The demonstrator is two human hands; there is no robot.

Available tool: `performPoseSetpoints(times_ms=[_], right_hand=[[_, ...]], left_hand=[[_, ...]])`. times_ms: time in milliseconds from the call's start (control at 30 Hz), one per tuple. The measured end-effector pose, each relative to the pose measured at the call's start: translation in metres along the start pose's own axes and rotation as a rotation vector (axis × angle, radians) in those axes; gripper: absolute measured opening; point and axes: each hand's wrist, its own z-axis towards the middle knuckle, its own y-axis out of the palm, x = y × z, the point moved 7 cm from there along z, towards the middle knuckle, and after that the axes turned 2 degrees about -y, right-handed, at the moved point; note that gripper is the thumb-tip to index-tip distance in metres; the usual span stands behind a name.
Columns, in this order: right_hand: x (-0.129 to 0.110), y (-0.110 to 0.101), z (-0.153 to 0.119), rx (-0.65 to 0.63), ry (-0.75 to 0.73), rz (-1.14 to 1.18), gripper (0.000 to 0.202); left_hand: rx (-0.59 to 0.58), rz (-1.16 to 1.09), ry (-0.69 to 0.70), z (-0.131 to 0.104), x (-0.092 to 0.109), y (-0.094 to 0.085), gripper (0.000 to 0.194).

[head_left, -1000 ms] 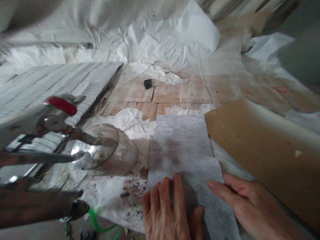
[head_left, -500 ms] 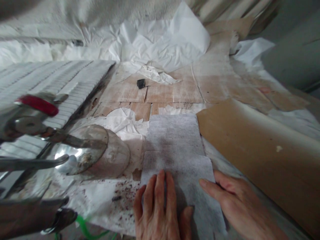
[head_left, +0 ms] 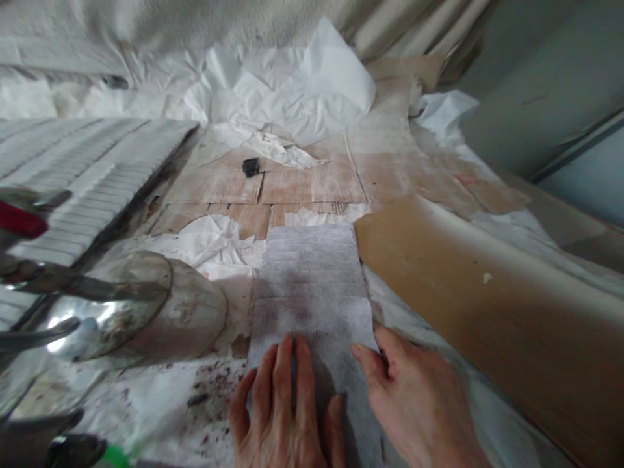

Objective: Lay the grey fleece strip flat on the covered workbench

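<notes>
A grey-white fibrous sheet (head_left: 312, 266), with crosswise fold lines in its far part, lies on the papered surface at the centre. My left hand (head_left: 287, 409) rests flat on its near part, fingers spread a little and pointing away from me. At the sheet's right edge, my right hand (head_left: 414, 390) pinches the edge between thumb and fingers. To the left of the sheet is a cylindrical, paint-stained metal cup (head_left: 190, 312) with a shiny end, joined to a metal tool with a red part (head_left: 22, 221).
A brown board (head_left: 453, 279) lies at the right. Crumpled white sheeting (head_left: 312, 97) and a small black piece (head_left: 250, 167) are farther back on the cardboard (head_left: 390, 166). A ribbed white panel (head_left: 92, 162) is at the left. Dark specks lie near my left hand.
The view has shifted to the right, so most things appear farther left. My left hand still rests on the sheet, and my right hand still holds its right edge.
</notes>
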Motion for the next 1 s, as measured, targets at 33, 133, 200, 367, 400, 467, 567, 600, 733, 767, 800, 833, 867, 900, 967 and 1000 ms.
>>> performPoseSetpoints(times_ms=[33, 133, 200, 367, 400, 467, 567, 600, 733, 767, 800, 833, 867, 900, 967, 1000], right_hand=[[0.001, -0.001, -0.001, 0.013, 0.011, 0.021, 0.035], [0.006, 0.001, -0.002, -0.048, 0.040, 0.172, 0.041], [0.006, 0.001, -0.002, -0.081, 0.045, 0.233, 0.041], [0.003, -0.001, 0.002, -0.086, 0.012, 0.233, 0.037], [0.003, 0.000, 0.003, -0.084, 0.009, 0.232, 0.037], [0.003, 0.000, 0.004, -0.083, 0.000, 0.240, 0.036], [0.003, 0.001, 0.006, -0.085, -0.014, 0.228, 0.034], [0.003, 0.001, 0.005, -0.084, -0.022, 0.217, 0.033], [0.000, -0.001, 0.001, 0.005, -0.090, 0.081, 0.030], [-0.002, -0.005, -0.001, 0.095, -0.116, 0.011, 0.028], [-0.003, -0.010, -0.004, 0.201, -0.145, -0.060, 0.025], [-0.005, -0.015, -0.008, 0.316, -0.179, -0.108, 0.021], [-0.007, -0.019, -0.012, 0.412, -0.222, -0.125, 0.019], [-0.008, -0.021, -0.016, 0.485, -0.260, -0.114, 0.018], [-0.008, -0.023, -0.021, 0.559, -0.339, -0.055, 0.020], [-0.009, -0.023, -0.022, 0.581, -0.375, -0.031, 0.022]], left_hand=[[-0.004, 0.011, 0.006, 0.000, 0.001, 0.000, 0.047], [-0.011, 0.033, 0.013, 0.001, 0.002, -0.001, 0.047], [-0.012, 0.037, 0.015, 0.003, 0.002, -0.002, 0.046], [-0.039, 0.022, 0.016, 0.006, 0.002, -0.004, 0.045], [-0.048, 0.022, 0.020, 0.006, 0.002, -0.005, 0.045], [-0.056, 0.025, 0.033, 0.006, 0.002, -0.006, 0.043], [-0.072, 0.028, 0.045, 0.007, 0.002, -0.007, 0.043], [-0.081, 0.027, 0.039, 0.007, 0.001, -0.007, 0.043], [-0.103, -0.028, -0.036, 0.005, -0.002, -0.005, 0.041], [-0.103, -0.045, -0.057, 0.005, -0.003, -0.004, 0.041], [-0.102, -0.058, -0.074, 0.004, -0.003, -0.003, 0.042], [-0.099, -0.065, -0.088, 0.004, -0.004, -0.003, 0.042], [-0.098, -0.067, -0.099, 0.003, -0.004, -0.002, 0.042], [-0.098, -0.069, -0.108, 0.003, -0.004, -0.002, 0.042], [-0.094, -0.070, -0.124, 0.003, -0.004, -0.001, 0.042], [-0.090, -0.073, -0.130, 0.003, -0.004, -0.001, 0.042]])
